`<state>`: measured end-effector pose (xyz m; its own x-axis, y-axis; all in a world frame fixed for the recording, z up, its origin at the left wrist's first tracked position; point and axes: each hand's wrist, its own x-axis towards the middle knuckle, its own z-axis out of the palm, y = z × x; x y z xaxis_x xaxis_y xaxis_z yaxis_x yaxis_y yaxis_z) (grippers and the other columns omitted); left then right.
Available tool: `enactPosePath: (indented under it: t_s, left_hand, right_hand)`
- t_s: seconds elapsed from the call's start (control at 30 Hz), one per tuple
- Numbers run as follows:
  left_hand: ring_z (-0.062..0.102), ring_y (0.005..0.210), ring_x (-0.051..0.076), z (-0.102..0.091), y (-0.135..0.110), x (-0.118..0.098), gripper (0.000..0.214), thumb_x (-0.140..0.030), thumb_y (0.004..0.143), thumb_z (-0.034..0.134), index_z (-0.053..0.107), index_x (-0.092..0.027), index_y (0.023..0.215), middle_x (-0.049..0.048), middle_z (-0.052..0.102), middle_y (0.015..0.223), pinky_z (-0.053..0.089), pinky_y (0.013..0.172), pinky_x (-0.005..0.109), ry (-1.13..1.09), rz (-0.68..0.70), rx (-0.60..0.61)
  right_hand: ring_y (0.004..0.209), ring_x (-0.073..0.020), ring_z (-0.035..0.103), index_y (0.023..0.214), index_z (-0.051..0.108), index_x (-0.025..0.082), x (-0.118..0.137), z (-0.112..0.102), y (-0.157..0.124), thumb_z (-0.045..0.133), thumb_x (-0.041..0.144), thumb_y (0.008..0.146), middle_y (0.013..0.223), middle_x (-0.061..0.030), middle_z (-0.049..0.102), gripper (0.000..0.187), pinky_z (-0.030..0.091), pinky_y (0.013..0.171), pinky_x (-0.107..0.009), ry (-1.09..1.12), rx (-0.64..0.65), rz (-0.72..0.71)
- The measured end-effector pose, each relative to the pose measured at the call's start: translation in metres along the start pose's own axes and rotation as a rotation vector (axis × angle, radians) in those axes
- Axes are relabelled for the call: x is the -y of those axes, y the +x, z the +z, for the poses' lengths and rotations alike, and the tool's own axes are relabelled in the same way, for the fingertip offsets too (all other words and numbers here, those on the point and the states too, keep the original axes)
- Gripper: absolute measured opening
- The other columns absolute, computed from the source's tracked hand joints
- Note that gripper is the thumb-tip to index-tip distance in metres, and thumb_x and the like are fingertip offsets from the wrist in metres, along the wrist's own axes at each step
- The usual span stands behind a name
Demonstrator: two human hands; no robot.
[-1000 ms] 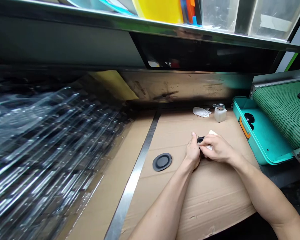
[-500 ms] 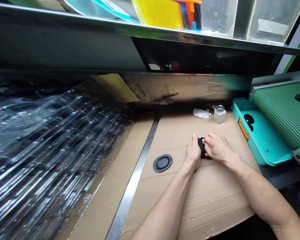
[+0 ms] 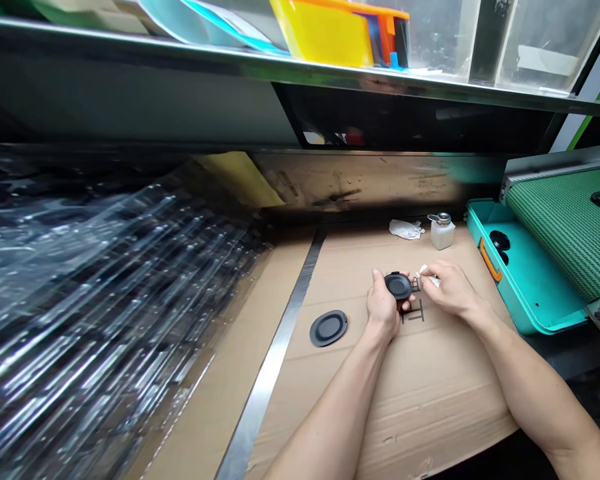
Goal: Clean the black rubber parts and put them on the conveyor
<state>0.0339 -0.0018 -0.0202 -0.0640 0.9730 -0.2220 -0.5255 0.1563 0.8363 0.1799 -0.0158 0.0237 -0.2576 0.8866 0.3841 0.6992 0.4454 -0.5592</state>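
Observation:
My left hand (image 3: 384, 301) is closed around the edge of a small black oval cover (image 3: 399, 285), whose recessed face points up at me. Just right of it, my right hand (image 3: 449, 285) pinches a white cloth (image 3: 423, 272), a crumpled bit of which pokes out between the fingers. Cloth and cover are slightly apart. To the left, a second black oval cover (image 3: 329, 328) lies flat on the cardboard sheet (image 3: 430, 387). Dark printed marks on the cardboard show beneath my hands.
Clear plastic trays (image 3: 105, 300) are piled on the left. Behind my hands are a crumpled white cloth (image 3: 406, 229) and a small bottle (image 3: 443, 233). A teal bin (image 3: 535, 300) with black parts stands right, beside a green conveyor (image 3: 570, 213). A shelf edge (image 3: 330, 73) crosses above.
My right hand has drawn away to the right from the cover, with the white cloth now showing. The cover in my left hand has turned its face into view.

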Motion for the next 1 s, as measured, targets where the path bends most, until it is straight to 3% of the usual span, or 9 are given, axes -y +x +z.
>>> enactPosePath:
  t_s: [0.07,0.17,0.37,0.53,0.67,0.77,0.87,1.0]
  left_hand:
    - [0.051,0.038,0.011,-0.001,0.000,0.002,0.071,-0.076,0.087,0.041,0.068,-0.011,0.088,0.0063,0.067,0.064,0.030,0.034,0.023,0.024,0.055,-0.024]
    - [0.055,0.043,0.012,-0.001,0.001,0.005,0.073,-0.078,0.085,0.044,0.070,-0.010,0.086,0.0056,0.067,0.061,0.037,0.039,0.023,0.058,0.123,-0.064]
    - [0.050,0.036,0.012,0.000,-0.003,0.000,0.067,-0.075,0.087,0.043,0.066,-0.012,0.085,0.0054,0.065,0.058,0.028,0.032,0.022,0.043,-0.010,0.019]
    - [0.047,0.031,0.014,-0.002,-0.005,0.004,0.065,-0.074,0.089,0.041,0.061,-0.016,0.067,0.0020,0.053,0.042,0.033,0.031,0.025,0.198,-0.004,0.061]
    - [0.052,0.036,0.014,0.000,-0.007,-0.002,0.065,-0.071,0.090,0.042,0.067,-0.011,0.081,0.0064,0.064,0.056,0.032,0.031,0.023,0.148,-0.038,0.061]
    - [0.051,0.036,0.011,0.003,-0.009,-0.010,0.067,-0.069,0.093,0.036,0.067,-0.010,0.084,0.0087,0.068,0.064,0.030,0.031,0.022,0.059,-0.155,0.074]
    - [0.049,0.034,0.012,0.002,-0.008,-0.011,0.068,-0.070,0.094,0.032,0.063,-0.013,0.073,0.0065,0.062,0.054,0.030,0.030,0.022,0.085,-0.224,0.108]
    - [0.049,0.032,0.015,-0.003,-0.004,0.000,0.069,-0.076,0.090,0.034,0.059,-0.017,0.063,0.0043,0.055,0.044,0.031,0.031,0.024,0.271,-0.167,0.133]
  right_hand:
    - [0.081,-0.0152,0.062,0.089,0.070,0.020,0.005,0.008,-0.002,0.059,0.019,0.089,0.087,-0.0035,0.069,0.011,0.045,0.078,-0.025,0.080,-0.034,-0.074]
    - [0.082,-0.0155,0.062,0.091,0.070,0.020,0.008,0.019,-0.004,0.061,0.020,0.088,0.089,-0.0031,0.068,0.010,0.046,0.079,-0.025,0.114,0.026,-0.166]
    - [0.086,-0.0158,0.063,0.093,0.070,0.020,-0.010,0.018,0.000,0.056,0.018,0.091,0.090,-0.0043,0.066,0.015,0.047,0.080,-0.026,0.026,-0.076,-0.039]
    - [0.084,-0.0151,0.064,0.099,0.071,0.022,-0.004,0.020,-0.002,0.056,0.022,0.094,0.095,-0.0039,0.067,0.016,0.048,0.077,-0.025,0.005,-0.011,-0.080]
    - [0.086,-0.0178,0.064,0.099,0.071,0.021,-0.006,0.016,-0.001,0.054,0.023,0.094,0.097,-0.0055,0.068,0.017,0.048,0.077,-0.028,-0.121,-0.129,0.059]
    - [0.088,-0.0169,0.065,0.099,0.071,0.021,-0.008,0.011,0.002,0.056,0.024,0.095,0.096,-0.0055,0.068,0.016,0.048,0.080,-0.027,-0.040,-0.174,0.039]
    - [0.088,-0.0156,0.065,0.099,0.071,0.021,-0.005,0.011,0.001,0.057,0.025,0.096,0.095,-0.0046,0.068,0.015,0.049,0.081,-0.025,0.037,-0.110,-0.049]
    - [0.089,-0.0160,0.065,0.102,0.069,0.021,0.000,0.017,-0.002,0.056,0.025,0.096,0.098,-0.0047,0.067,0.015,0.048,0.082,-0.025,-0.058,0.005,-0.068]
